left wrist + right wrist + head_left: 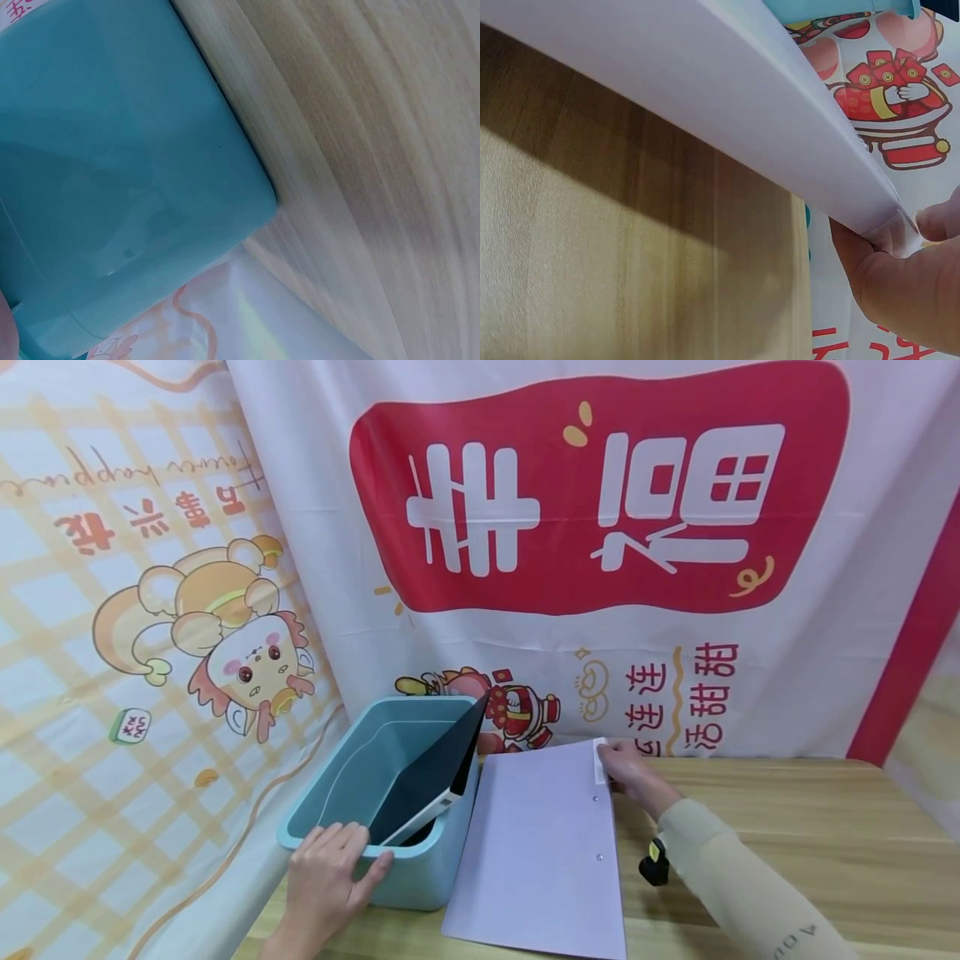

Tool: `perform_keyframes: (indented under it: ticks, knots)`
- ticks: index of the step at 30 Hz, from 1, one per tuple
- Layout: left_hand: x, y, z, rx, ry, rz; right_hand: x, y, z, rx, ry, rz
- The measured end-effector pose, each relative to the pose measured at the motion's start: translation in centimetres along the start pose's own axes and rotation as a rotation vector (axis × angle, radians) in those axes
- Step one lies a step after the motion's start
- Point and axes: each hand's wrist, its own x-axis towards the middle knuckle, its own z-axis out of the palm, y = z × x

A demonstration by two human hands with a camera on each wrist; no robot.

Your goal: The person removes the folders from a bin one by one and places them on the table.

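My left hand (326,868) holds the near rim of a light blue plastic bin (431,872), its fingers over the edge and its thumb along the outside. Inside the bin, a black file folder (427,772) with a white edge leans tilted, its top corner sticking up past the rim. With my right hand (633,772) I pinch the far right corner of a lavender file folder (540,852), at a clear label pocket (896,232). The lavender folder stands beside the bin's right side, two rivets showing near its right edge. The left wrist view is mostly bin wall (135,165).
The wooden table (780,843) extends to the right. A small black object with a yellow patch (655,862) is beside my right wrist. A white printed cloth with a red panel (570,493) hangs behind, and a checked cloth (67,693) hangs at the left, close to the bin.
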Motion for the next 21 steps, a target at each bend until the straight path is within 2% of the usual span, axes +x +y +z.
perform_keyframes:
  ticks: [6, 13, 21]
  knots:
    - [0.0, -0.1, 0.0, 0.011, -0.024, -0.015, 0.4, 0.7, 0.4, -0.028, -0.002, -0.01]
    - [0.0, -0.1, 0.0, 0.007, 0.007, 0.001, 0.3, 1.3, 0.8, -0.114, -0.012, -0.035]
    - [0.1, 0.0, 0.0, 0.007, 0.025, 0.001, 0.1, 1.5, 1.1, -0.322, 0.037, -0.073]
